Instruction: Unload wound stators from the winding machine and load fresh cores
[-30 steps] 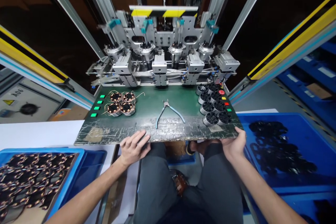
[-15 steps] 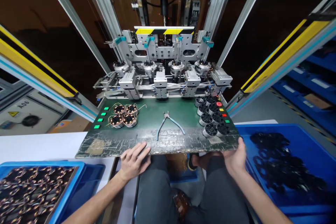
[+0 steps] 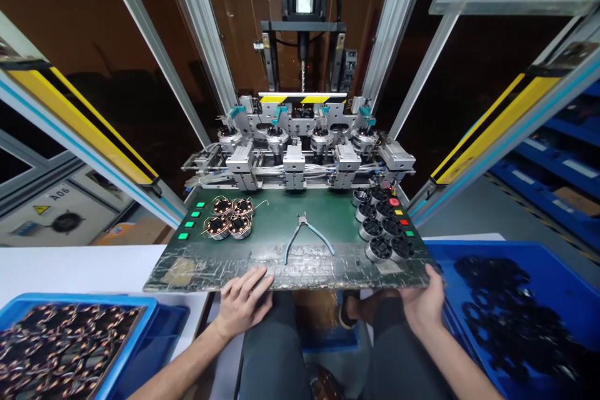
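My left hand rests on the front edge of the green worktop, fingers lying on top and holding nothing. At the worktop's right front corner, my right hand has its thumb on top and its other fingers underneath, partly hidden. Between the hands and farther back lie side cutters with blue handles spread apart. Several copper-wound stators stand in a cluster at the left. On the right, several stator cores with black insulators and no copper stand in rows.
A winding machine spans the back, with stators on its spindles. Green buttons line the left edge; a red button is at the right. Blue trays hold wound stators at left and black parts at right. Yellow-edged posts flank the machine.
The view has tilted upward, so everything sits lower and a hanging sign shows at top right. Both hands stay at the same places on the worktop edge; the cutters and stators have not moved.
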`<state>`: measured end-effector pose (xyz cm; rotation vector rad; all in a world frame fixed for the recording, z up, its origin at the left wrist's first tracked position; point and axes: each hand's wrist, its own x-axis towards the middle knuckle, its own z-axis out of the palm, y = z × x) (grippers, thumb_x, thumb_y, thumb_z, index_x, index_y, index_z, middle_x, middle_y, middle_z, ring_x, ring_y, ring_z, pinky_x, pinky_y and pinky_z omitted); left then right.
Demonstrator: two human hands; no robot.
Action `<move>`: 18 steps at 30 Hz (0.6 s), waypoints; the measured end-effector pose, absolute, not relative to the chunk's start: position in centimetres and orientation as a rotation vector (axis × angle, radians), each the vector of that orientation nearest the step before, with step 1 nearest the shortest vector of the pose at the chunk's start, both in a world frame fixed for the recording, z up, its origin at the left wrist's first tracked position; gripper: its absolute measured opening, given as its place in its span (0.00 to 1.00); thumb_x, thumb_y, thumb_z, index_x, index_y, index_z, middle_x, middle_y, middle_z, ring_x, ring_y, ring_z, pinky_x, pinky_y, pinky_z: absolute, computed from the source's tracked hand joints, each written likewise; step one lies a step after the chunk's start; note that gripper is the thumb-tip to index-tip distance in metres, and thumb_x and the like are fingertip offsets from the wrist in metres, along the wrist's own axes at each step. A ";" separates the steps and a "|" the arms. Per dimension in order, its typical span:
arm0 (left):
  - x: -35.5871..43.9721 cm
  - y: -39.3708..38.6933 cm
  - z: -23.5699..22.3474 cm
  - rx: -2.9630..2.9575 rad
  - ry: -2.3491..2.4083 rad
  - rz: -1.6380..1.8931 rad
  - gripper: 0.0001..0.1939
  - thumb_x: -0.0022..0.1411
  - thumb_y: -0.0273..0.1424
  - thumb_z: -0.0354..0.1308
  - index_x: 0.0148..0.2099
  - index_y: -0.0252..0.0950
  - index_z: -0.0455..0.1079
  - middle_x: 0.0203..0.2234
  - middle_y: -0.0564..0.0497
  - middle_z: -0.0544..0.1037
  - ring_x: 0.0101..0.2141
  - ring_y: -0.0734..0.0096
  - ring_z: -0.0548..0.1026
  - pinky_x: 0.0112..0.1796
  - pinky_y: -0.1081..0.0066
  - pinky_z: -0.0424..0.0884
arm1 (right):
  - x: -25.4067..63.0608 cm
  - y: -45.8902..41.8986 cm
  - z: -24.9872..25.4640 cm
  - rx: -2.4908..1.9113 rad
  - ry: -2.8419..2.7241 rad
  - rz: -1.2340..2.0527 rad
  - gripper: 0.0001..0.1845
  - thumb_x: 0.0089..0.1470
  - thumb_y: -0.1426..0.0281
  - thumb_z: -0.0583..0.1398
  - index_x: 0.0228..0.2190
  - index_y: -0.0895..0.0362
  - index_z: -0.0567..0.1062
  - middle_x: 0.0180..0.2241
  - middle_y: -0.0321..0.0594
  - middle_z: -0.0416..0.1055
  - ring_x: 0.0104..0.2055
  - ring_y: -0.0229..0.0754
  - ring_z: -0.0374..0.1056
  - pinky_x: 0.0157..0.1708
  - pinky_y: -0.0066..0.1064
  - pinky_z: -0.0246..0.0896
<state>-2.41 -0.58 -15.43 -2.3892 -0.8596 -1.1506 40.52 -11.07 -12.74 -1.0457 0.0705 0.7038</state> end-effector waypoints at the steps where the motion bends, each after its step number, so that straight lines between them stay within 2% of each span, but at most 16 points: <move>1: -2.4 -0.6 -15.5 -2.391 -0.860 -1.151 0.34 0.62 0.37 0.73 0.69 0.47 0.72 0.54 0.50 0.85 0.54 0.61 0.79 0.54 0.59 0.63 | 40.5 -11.1 -12.7 -1.053 0.064 0.704 0.24 0.55 0.56 0.65 0.51 0.52 0.82 0.48 0.38 0.83 0.47 0.49 0.79 0.53 0.48 0.78; 9: -2.5 -0.7 -15.5 -2.391 -0.887 -1.151 0.38 0.62 0.37 0.73 0.72 0.50 0.68 0.55 0.51 0.85 0.53 0.61 0.80 0.55 0.59 0.63 | 40.8 -11.4 -13.0 -1.068 0.069 0.744 0.27 0.54 0.54 0.67 0.53 0.52 0.82 0.50 0.39 0.82 0.52 0.52 0.79 0.55 0.50 0.77; 18: -2.4 -0.7 -15.2 -2.395 -0.881 -1.162 0.33 0.63 0.37 0.72 0.69 0.49 0.71 0.54 0.50 0.85 0.53 0.60 0.80 0.53 0.59 0.63 | 40.9 -11.5 -13.3 -1.069 0.051 0.768 0.28 0.55 0.52 0.66 0.53 0.53 0.81 0.50 0.40 0.82 0.54 0.54 0.79 0.55 0.51 0.77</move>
